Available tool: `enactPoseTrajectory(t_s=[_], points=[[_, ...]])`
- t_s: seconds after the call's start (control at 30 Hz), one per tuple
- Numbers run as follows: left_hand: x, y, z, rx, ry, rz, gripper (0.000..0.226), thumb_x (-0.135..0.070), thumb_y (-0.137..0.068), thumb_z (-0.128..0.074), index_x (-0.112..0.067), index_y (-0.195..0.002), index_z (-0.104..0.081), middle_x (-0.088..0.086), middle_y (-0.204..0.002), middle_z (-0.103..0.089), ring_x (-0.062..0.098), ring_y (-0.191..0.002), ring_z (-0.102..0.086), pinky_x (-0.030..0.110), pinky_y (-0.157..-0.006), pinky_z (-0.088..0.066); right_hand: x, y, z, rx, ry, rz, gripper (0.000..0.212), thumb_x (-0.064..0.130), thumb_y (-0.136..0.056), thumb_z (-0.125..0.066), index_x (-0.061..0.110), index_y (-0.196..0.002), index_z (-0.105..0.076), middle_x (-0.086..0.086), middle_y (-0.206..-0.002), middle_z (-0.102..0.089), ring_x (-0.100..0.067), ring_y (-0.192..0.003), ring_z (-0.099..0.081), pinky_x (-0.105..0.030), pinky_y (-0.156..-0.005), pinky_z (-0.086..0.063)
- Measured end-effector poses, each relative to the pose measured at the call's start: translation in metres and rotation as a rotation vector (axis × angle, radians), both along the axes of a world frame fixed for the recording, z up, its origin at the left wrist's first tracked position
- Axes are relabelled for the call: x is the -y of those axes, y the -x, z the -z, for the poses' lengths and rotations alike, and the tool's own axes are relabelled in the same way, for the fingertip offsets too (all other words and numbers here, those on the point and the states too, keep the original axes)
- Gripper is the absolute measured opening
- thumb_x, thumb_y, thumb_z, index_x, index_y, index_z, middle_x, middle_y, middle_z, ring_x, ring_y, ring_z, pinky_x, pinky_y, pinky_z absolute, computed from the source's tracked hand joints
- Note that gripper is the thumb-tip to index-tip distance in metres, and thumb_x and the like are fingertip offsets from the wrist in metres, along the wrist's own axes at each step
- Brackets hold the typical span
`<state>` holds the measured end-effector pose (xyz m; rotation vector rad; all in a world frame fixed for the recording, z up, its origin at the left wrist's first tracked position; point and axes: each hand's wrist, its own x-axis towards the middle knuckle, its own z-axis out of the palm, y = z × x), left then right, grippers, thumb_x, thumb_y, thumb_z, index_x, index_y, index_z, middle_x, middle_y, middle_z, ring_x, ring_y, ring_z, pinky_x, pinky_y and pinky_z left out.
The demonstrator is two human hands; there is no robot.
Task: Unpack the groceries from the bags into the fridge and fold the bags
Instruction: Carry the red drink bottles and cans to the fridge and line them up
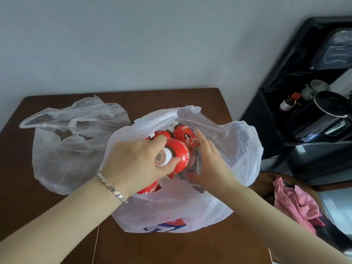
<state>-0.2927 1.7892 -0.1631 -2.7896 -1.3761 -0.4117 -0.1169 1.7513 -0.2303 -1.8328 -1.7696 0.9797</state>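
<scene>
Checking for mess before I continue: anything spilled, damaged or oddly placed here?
Nothing spilled or broken. The red-labelled bottles lie jumbled inside the white plastic bag; the left hand grips one.

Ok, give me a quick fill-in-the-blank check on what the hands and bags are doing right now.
1. The left hand grips a red bottle by its white ____.
2. The right hand reaches into the white bag with its fingers ____, holding nothing that shows.
3. The empty clear bag lies on the table to the ____ of the white bag.
4. A silver bracelet sits on the ____ wrist.

Missing words: cap; open; left; left
</scene>
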Motion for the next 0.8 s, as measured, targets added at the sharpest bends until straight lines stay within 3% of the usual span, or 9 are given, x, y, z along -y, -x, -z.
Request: enactPoseTrajectory(t_s=[0.1, 0.2, 0.33, 0.43, 0.57, 0.67, 0.8], points=[[-0.003, 0.007, -0.014, -0.052, -0.027, -0.198, 0.040, -0.061, -0.078, -0.049, -0.023, -0.069, -0.038, -0.014, -0.048, -0.026, 0.007, -0.039, -0.025, 0.011, -0.041, -0.009, -0.012, 0.012, 0.019, 0.308, 0.318, -0.083, 0.056, 0.011, -0.086, -0.058, 0.015, -0.138, -0.038, -0.010, -0.139, -0.042, -0.027, -0.123, -0.046, -0.036, -0.099, -0.044], [-0.005, 0.012, -0.018, -0.141, 0.012, -0.330, 0.039, -0.062, -0.082, -0.044, -0.025, -0.077, -0.037, -0.012, -0.057, -0.029, 0.012, -0.056, -0.035, 0.017, -0.042, -0.016, -0.013, 0.043, 0.034, 0.313, 0.391, -0.324, 0.057, 0.004, -0.090, -0.050, 0.017, -0.143, -0.032, -0.010, -0.139, -0.033, -0.031, -0.120, -0.048, -0.036, -0.094, -0.044], [-0.002, 0.016, -0.015, -0.179, 0.060, -0.340, 0.039, -0.066, -0.082, -0.039, -0.027, -0.083, -0.037, -0.010, -0.062, -0.034, 0.013, -0.066, -0.042, 0.017, -0.045, -0.026, -0.015, 0.073, 0.049, 0.441, 0.289, -0.375, 0.040, 0.020, -0.096, -0.048, 0.013, -0.134, -0.038, -0.016, -0.134, -0.037, -0.036, -0.111, -0.054, -0.039, -0.082, -0.045], [0.002, 0.018, -0.016, -0.165, 0.088, -0.338, 0.038, -0.065, -0.083, -0.038, -0.027, -0.082, -0.036, -0.009, -0.071, -0.041, 0.013, -0.068, -0.043, 0.021, -0.053, -0.037, -0.019, 0.069, 0.058, 0.314, 0.361, -0.223, 0.040, 0.025, -0.093, -0.054, 0.010, -0.129, -0.044, -0.012, -0.129, -0.045, -0.032, -0.112, -0.054, -0.037, -0.090, -0.045], [0.006, 0.020, -0.018, -0.124, 0.089, -0.354, 0.039, -0.065, -0.082, -0.042, -0.027, -0.080, -0.038, -0.007, -0.070, -0.049, 0.016, -0.065, -0.048, 0.023, -0.057, -0.045, -0.013, 0.052, 0.051, 0.144, 0.244, 0.032, 0.033, 0.033, -0.085, -0.062, 0.012, -0.108, -0.053, -0.006, -0.114, -0.054, -0.026, -0.097, -0.059, -0.032, -0.080, -0.048], [0.008, 0.015, -0.019, -0.056, -0.010, -0.288, 0.042, -0.062, -0.079, -0.054, -0.023, -0.070, -0.042, -0.002, -0.057, -0.057, 0.019, -0.049, -0.047, 0.022, -0.045, -0.042, -0.010, 0.036, 0.026, 0.128, 0.068, 0.174, 0.026, 0.035, -0.081, -0.062, 0.015, -0.096, -0.053, -0.002, -0.101, -0.059, -0.024, -0.088, -0.060, -0.034, -0.076, -0.050], [0.017, 0.000, -0.037, -0.087, 0.017, -0.282, 0.041, -0.063, -0.081, -0.046, -0.022, -0.083, -0.050, -0.003, -0.067, -0.055, 0.021, -0.063, -0.056, 0.021, -0.052, -0.039, -0.010, 0.013, -0.024, 0.235, -0.118, 0.207, 0.023, 0.044, -0.079, -0.063, 0.023, -0.082, -0.053, 0.010, -0.075, -0.057, -0.014, -0.073, -0.059, -0.028, -0.064, -0.051]])
